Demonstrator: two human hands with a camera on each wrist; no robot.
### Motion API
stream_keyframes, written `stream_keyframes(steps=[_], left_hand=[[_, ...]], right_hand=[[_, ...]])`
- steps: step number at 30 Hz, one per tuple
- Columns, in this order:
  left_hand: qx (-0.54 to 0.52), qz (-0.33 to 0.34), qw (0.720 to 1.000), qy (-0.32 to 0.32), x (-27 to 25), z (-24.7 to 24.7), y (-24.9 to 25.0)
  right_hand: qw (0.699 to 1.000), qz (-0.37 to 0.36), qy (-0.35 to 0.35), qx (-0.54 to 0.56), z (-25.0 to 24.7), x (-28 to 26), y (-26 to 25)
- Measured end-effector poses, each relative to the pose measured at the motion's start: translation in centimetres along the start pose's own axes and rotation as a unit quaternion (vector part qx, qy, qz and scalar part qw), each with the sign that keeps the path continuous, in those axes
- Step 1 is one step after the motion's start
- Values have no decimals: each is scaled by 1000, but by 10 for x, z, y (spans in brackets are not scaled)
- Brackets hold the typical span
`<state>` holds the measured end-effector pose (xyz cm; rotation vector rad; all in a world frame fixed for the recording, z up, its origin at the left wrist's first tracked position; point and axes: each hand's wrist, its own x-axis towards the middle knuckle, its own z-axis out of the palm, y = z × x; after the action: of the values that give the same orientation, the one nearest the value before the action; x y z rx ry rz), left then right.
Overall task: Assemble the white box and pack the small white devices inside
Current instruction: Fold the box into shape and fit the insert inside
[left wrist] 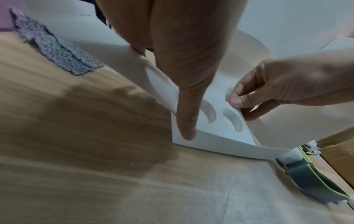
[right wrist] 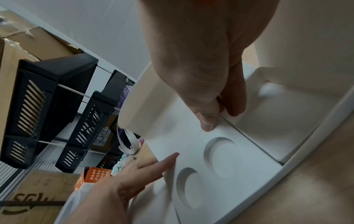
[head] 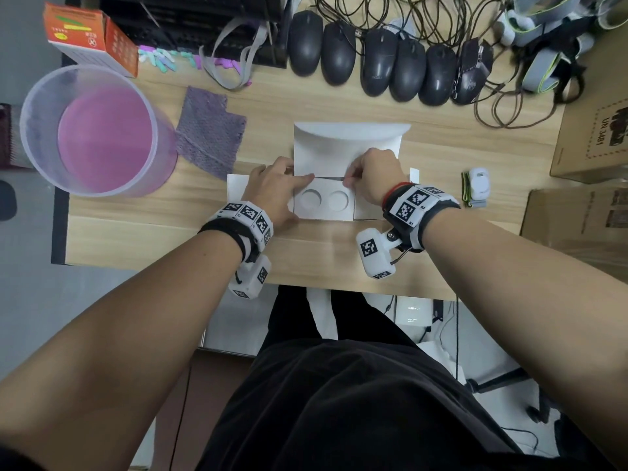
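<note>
The white box (head: 350,144) lies unfolded in the middle of the wooden table (head: 170,232), its curved lid flap at the far side. A white insert (head: 323,200) with two round holes sits on its near part. My left hand (head: 292,185) presses straight fingers on the insert's left side, its thumb (left wrist: 187,121) on the near corner. My right hand (head: 350,178) pinches the insert's (right wrist: 226,153) far edge between thumb (right wrist: 208,121) and fingers. One small white device (head: 478,183) with a grey and green strap lies to the right of the box, apart from both hands.
A clear bucket (head: 102,137) with a pink bottom stands at the left, a grey cloth (head: 210,130) beside it. Several black mice (head: 390,59) with cables line the far edge. An orange carton (head: 88,39) sits far left, cardboard boxes (head: 594,130) at the right.
</note>
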<state>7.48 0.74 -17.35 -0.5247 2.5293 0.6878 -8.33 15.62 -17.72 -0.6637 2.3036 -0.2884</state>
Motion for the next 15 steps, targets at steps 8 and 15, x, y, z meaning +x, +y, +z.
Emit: stream_keyframes(steps=[8,15], left_hand=[[-4,-16,1000,-11,-2,-1,-1],[-34,-6,999,-6,-3,8,-6]], right_hand=[[999,-25,23,-23,6,-2,3],[998,-46,-22,-43,8,0,7]])
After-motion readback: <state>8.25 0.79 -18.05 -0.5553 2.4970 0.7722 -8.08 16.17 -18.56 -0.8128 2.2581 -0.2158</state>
